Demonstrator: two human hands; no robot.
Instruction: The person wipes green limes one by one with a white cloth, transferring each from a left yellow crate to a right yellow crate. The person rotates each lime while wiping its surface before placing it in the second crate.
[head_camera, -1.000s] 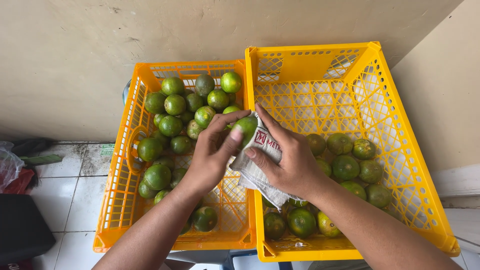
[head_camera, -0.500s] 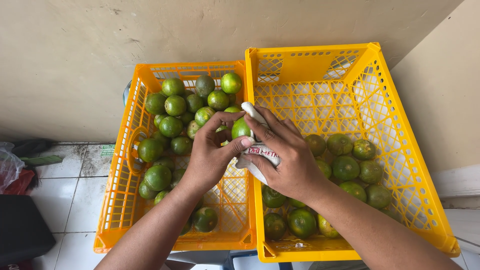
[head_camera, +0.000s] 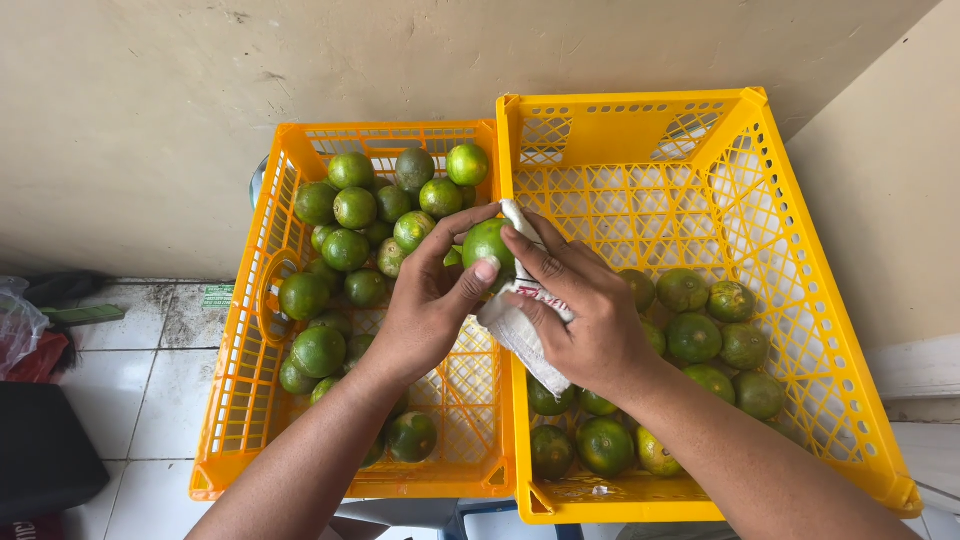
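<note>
My left hand grips a green citrus fruit above the seam between two yellow plastic crates. My right hand presses a white cloth against that fruit, fingers spread over it. The left crate holds several green fruits piled toward its far end. The right crate holds several green fruits in its near half, partly hidden by my right forearm.
Both crates stand against a beige wall. White floor tiles lie to the left, with a dark object and a plastic bag at the left edge. A white baseboard runs at the right.
The cloth has shifted from hanging spread under my right hand to being pressed round the fruit, and my right fingers have slid over the fruit's top. The hands stay above the crate seam.
</note>
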